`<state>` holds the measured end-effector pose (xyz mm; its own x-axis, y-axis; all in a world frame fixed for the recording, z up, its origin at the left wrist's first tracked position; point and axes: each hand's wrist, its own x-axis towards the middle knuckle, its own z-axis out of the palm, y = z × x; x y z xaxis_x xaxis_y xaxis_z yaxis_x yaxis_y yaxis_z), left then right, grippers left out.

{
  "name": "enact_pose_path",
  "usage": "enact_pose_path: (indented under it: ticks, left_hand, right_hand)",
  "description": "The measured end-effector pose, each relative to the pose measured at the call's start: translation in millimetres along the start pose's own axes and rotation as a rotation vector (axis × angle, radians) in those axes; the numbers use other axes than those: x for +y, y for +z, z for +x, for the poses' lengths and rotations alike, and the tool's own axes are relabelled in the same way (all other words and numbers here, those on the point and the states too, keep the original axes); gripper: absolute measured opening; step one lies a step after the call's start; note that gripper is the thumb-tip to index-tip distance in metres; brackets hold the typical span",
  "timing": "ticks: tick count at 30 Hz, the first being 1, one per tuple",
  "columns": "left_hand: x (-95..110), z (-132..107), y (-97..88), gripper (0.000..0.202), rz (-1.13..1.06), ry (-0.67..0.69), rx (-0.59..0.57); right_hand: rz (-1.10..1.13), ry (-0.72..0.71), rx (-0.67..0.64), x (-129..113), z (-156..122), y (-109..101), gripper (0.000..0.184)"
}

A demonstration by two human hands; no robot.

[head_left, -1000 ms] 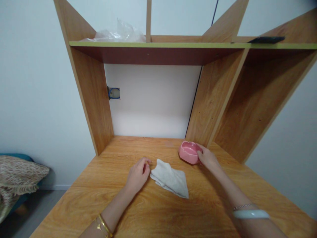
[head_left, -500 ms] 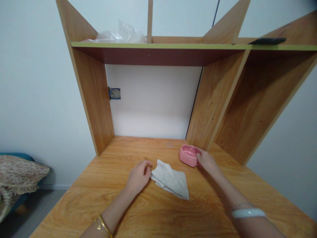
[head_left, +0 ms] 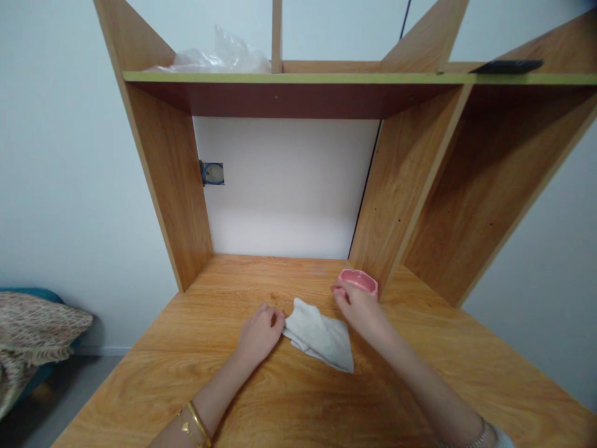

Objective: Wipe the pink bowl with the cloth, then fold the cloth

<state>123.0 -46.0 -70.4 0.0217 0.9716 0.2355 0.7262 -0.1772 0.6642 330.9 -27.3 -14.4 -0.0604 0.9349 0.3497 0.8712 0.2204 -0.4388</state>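
The left hand (head_left: 259, 331) lay curled on the counter (head_left: 196, 379), its fingers pinching the near corner of the white cloth (head_left: 319, 336). The cloth lay flat, its long side running from that hand toward the lower right. Just past the cloth, the right hand (head_left: 358, 307) held the pink bowl (head_left: 359, 280).

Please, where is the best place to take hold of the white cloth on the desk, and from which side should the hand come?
Probably the near right corner of the white cloth, approached from the right. The cloth lies flat and folded on the desk, so pinching a free corner from above seems easiest. Its left end touches the left hand, and the right hand, at the pink dish, is close to its far edge.
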Motion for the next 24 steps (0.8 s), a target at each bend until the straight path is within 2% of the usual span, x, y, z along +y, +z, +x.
enact_pose_path:
  ticks: [1, 3, 5, 8, 10, 12, 16, 20, 24]
  left_hand:
    - [-1.0, 0.7, 1.0, 0.028, -0.020, 0.007, -0.004]
    - [-3.2, 2.3, 2.4, 0.032, -0.068, 0.030, -0.016]
    - [-4.8, 3.7, 2.8, 0.033, -0.123, 0.061, -0.029]
    - [-4.2, 4.1, 1.3, 0.033, -0.209, 0.114, -0.052]
    - [-1.8, 3.1, 0.0, 0.033, -0.257, 0.152, -0.073]
    - [0.5, 1.7, -0.7, 0.032, -0.306, 0.197, -0.098]
    - [0.2, -0.6, 1.4, 0.027, -0.325, 0.245, -0.100]
    - [-2.4, -2.6, 4.2, 0.023, -0.132, 0.174, -0.063]
    - [2.9, -5.1, 2.6, 0.030, 0.076, 0.107, -0.117]
  right_hand:
    - [-0.025, -0.052, -0.076, -14.3, -7.3, 3.9, 0.027]
    - [-0.091, -0.144, -0.137, -37.8, -20.3, 13.2, 0.023]
    - [-0.179, -0.203, -0.130, -52.4, -29.5, 22.3, 0.023]
    - [-0.274, -0.234, -0.098, -59.4, -35.1, 31.8, 0.034]
    - [-0.306, -0.235, -0.093, -57.9, -35.3, 34.2, 0.032]
    - [-0.317, -0.224, -0.100, -54.1, -34.3, 33.6, 0.020]
    - [-0.205, -0.160, -0.098, -43.7, -30.8, 25.4, 0.013]
    - [0.009, -0.076, -0.012, -28.1, -27.4, 11.5, 0.009]
    - [0.257, 0.017, 0.106, -3.3, -31.5, -7.2, 0.008]
